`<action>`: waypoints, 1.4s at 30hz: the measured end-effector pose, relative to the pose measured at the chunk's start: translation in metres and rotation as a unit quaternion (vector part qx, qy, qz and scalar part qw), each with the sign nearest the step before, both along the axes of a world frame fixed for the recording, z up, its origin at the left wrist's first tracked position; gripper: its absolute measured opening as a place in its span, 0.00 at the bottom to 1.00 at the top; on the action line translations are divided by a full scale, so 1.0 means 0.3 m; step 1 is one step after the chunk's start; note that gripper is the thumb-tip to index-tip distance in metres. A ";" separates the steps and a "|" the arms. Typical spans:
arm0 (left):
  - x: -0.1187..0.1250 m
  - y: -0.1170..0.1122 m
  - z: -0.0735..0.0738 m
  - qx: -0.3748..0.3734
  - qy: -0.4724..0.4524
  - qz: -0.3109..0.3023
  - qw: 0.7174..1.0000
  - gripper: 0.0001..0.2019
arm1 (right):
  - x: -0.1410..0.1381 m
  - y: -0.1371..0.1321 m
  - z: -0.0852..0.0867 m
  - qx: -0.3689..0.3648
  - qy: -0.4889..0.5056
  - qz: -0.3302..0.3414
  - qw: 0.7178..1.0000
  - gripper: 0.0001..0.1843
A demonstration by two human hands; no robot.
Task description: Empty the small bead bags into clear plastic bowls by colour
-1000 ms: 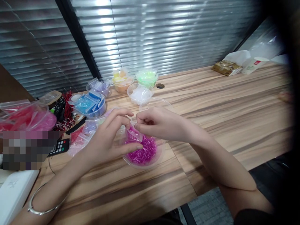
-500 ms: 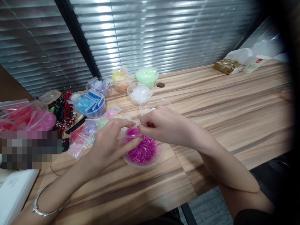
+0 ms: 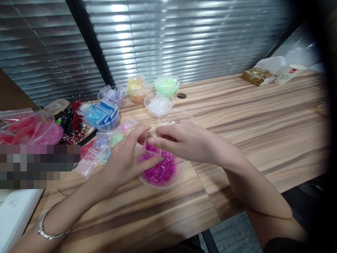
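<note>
A clear plastic bowl (image 3: 179,175) of magenta tube beads (image 3: 162,172) sits on the wooden table (image 3: 250,119) in front of me. Over its far-left rim both hands pinch a small clear zip bag (image 3: 150,149) with magenta beads in it. My left hand (image 3: 126,160) grips the bag from the left, thumb along its lower edge. My right hand (image 3: 181,138) holds the bag's top from the right with closed fingertips. A silver bangle (image 3: 48,228) circles my left wrist.
Behind stand bowls of blue bags (image 3: 101,117), lilac (image 3: 112,95), orange-yellow (image 3: 137,90), green (image 3: 166,85) and white (image 3: 157,104), plus an empty clear bowl (image 3: 175,116). Small filled zip bags (image 3: 101,149) lie left of my hands. Pink bags (image 3: 28,128) and a white case (image 3: 13,211) sit far left.
The bag has come down closer to the beads in the bowl. My hands have drawn closer together over it, and my right hand's fingers have closed on its top.
</note>
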State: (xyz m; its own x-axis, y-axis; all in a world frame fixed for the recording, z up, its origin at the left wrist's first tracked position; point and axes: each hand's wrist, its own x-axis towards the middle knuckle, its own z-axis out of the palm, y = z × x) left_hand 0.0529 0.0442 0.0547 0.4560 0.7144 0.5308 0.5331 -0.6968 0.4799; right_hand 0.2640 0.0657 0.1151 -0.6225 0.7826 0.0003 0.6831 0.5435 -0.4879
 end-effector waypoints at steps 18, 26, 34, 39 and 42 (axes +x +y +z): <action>0.020 0.033 0.033 -0.418 -0.081 -0.104 0.899 0.16 | 0.005 0.005 -0.016 0.078 0.047 0.055 0.994 0.09; 0.046 0.001 0.048 -0.411 -0.098 -0.080 0.903 0.04 | -0.036 -0.045 -0.032 0.177 0.103 0.114 0.972 0.12; 0.065 -0.032 0.005 -0.285 -0.079 -0.023 0.955 0.14 | -0.055 -0.066 -0.044 0.155 0.128 0.145 0.969 0.12; 0.058 -0.039 -0.030 -0.244 -0.054 0.003 0.968 0.14 | -0.064 -0.077 -0.050 0.163 0.120 0.152 0.967 0.10; 0.056 -0.039 -0.051 -0.216 -0.041 0.010 0.975 0.14 | -0.066 -0.081 -0.051 0.166 0.103 0.156 0.968 0.10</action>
